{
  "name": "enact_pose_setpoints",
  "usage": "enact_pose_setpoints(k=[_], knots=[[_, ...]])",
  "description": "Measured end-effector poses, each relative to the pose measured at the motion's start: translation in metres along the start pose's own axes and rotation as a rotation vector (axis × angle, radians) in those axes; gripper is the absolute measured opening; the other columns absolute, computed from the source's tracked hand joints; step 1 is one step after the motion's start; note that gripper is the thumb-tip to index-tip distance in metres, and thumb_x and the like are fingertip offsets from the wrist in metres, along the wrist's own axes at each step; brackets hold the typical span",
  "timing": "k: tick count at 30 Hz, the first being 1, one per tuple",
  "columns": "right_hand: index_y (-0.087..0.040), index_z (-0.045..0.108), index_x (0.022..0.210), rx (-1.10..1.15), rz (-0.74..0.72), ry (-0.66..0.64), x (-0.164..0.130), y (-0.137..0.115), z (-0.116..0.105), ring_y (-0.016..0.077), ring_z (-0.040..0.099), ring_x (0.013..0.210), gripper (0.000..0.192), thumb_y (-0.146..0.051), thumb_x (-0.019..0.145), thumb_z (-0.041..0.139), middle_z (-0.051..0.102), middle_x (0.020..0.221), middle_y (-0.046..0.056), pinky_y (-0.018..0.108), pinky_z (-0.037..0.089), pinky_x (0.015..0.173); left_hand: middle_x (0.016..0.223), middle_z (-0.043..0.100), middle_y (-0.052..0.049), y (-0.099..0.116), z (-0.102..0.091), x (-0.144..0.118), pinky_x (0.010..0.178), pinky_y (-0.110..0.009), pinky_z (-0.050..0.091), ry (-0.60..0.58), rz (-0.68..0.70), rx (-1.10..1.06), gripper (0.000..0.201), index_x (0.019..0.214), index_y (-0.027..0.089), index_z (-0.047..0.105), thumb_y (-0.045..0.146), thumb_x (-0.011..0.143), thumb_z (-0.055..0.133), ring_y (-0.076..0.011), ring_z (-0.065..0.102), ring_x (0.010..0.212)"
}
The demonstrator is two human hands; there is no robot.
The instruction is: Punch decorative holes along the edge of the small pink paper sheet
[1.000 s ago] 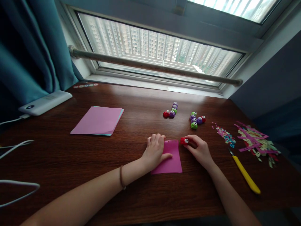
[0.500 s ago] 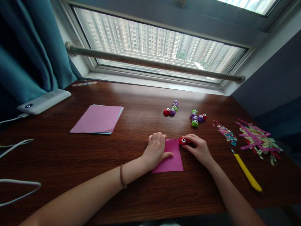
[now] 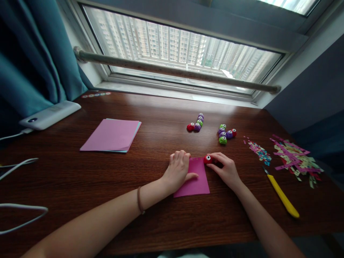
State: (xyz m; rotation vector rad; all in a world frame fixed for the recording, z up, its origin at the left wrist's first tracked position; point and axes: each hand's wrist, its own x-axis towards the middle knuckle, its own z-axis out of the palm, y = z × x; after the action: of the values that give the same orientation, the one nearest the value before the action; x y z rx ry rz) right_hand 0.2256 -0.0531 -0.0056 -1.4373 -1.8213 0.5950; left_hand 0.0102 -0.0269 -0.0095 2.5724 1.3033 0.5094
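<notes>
A square of pink paper [image 3: 197,181] lies on the desk in front of me. My left hand [image 3: 177,170] rests on its left side, fingers bent at the far edge and thumb stretched across the top, holding it down. My right hand [image 3: 224,167] pinches a small red craft punch [image 3: 207,159] with an eye-like white disc between thumb and fingers. That punch sits at the paper's far right corner; whether the paper is inside it I cannot tell. Small notches show along the far edge.
Beyond my hands stand two rows of coloured eye-topped punches [image 3: 197,126] [image 3: 223,134]. At right lie confetti [image 3: 260,152], paper strips [image 3: 295,156] and a yellow craft knife [image 3: 282,195]. Pink paper sheets [image 3: 111,135], a white power bank [image 3: 51,115] and white cables [image 3: 24,206] lie left.
My right hand has shifted the red punch slightly left and away from me, closer in over the paper's far corner. My left hand has stayed in place.
</notes>
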Motion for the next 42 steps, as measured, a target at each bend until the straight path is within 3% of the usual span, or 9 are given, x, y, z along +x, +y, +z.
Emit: enact_pose_setpoints(k=[5,11,23,32,42], knots=[[-0.019,0.062,0.098,0.008,0.057,0.026,0.0,-0.001,0.003,0.0138,0.054,0.075,0.028,-0.033,0.075,0.066,0.059,0.089,0.003,0.026,0.046,0.066,0.102,0.049,-0.012,-0.001,0.001,0.0,0.084,-0.042,0.036,-0.001,-0.005,0.017,0.061,0.103,0.011,0.044,0.056,0.067,0.063,-0.0275,0.043,0.094],[-0.019,0.062,0.096,-0.018,0.095,0.073,-0.001,0.0,0.005,0.0121,0.053,0.069,0.027,-0.035,0.075,0.066,0.059,0.085,0.002,0.025,0.044,0.062,0.099,0.049,-0.012,-0.002,0.002,0.001,0.081,-0.04,0.038,0.007,-0.007,0.011,0.057,0.096,0.011,0.044,0.055,0.066,0.065,-0.0264,0.044,0.091],[-0.017,0.057,0.099,0.328,0.181,0.062,-0.002,0.005,0.008,0.0169,0.061,0.089,0.03,-0.03,0.074,0.066,0.061,0.098,0.005,0.029,0.051,0.086,0.098,0.049,-0.012,-0.003,0.003,0.0,0.081,-0.041,0.038,0.014,-0.018,0.019,0.058,0.094,0.011,0.044,0.057,0.065,0.064,-0.0262,0.044,0.09],[-0.02,0.056,0.099,0.258,0.14,0.062,-0.006,0.009,0.009,0.0194,0.058,0.094,0.026,-0.029,0.076,0.064,0.058,0.101,0.005,0.037,0.049,0.091,0.098,0.049,-0.012,-0.002,0.002,0.001,0.081,-0.041,0.038,0.0,-0.024,0.021,0.06,0.094,0.01,0.044,0.059,0.065,0.064,-0.0265,0.045,0.09],[-0.02,0.056,0.096,0.142,0.058,0.087,-0.005,0.002,0.006,0.017,0.056,0.092,0.022,-0.027,0.077,0.063,0.056,0.097,0.004,0.033,0.05,0.087,0.098,0.05,-0.012,-0.003,0.004,0.001,0.081,-0.041,0.038,0.005,-0.029,0.023,0.06,0.094,0.011,0.044,0.059,0.065,0.063,-0.0269,0.045,0.09]])
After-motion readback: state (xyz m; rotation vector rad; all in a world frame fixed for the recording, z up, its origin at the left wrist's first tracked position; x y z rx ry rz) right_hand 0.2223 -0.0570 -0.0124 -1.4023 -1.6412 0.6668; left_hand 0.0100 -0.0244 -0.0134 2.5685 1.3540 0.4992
